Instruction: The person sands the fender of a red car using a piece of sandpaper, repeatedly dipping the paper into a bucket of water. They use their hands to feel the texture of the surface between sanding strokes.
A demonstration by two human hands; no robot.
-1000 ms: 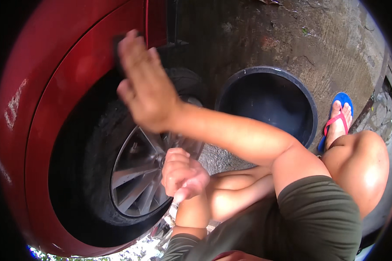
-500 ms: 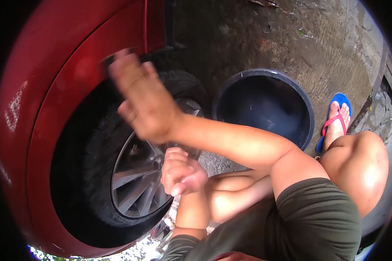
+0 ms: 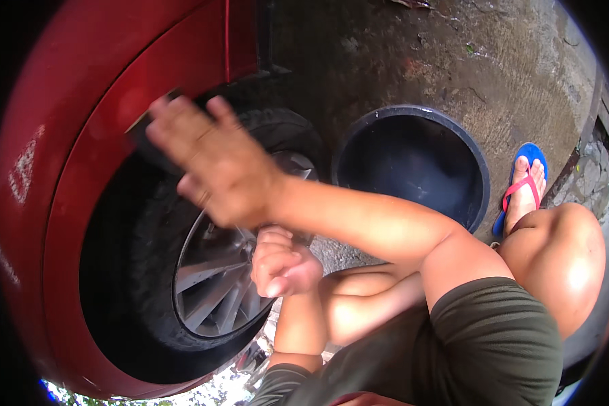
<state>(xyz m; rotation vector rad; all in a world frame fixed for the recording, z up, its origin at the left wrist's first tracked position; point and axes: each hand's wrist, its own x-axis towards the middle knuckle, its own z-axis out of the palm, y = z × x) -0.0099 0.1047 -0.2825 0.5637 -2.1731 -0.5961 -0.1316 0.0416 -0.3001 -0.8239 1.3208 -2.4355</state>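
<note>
My right hand (image 3: pixel 214 162) is motion-blurred, its palm down and fingers reaching over a dark pad (image 3: pixel 137 136) at the red car fender (image 3: pixel 101 128), just above the wheel arch. Much of the pad is hidden under my fingers. My left hand (image 3: pixel 283 264) is curled closed beside the silver alloy wheel (image 3: pixel 210 291), below my right forearm; what it holds, if anything, is hidden. The black tyre (image 3: pixel 149 271) sits in the arch, and pale scuffs mark the bodywork at the left.
A round black tub (image 3: pixel 413 169) rests on the wet, rough concrete (image 3: pixel 487 74) beside the wheel. My bent knee and foot in a blue flip-flop (image 3: pixel 524 186) are at the right, near a broken edge with rubble (image 3: pixel 592 172).
My right hand has moved down and to the left along the fender with the dark pad beneath it. My left hand stays curled in about the same place by the wheel.
</note>
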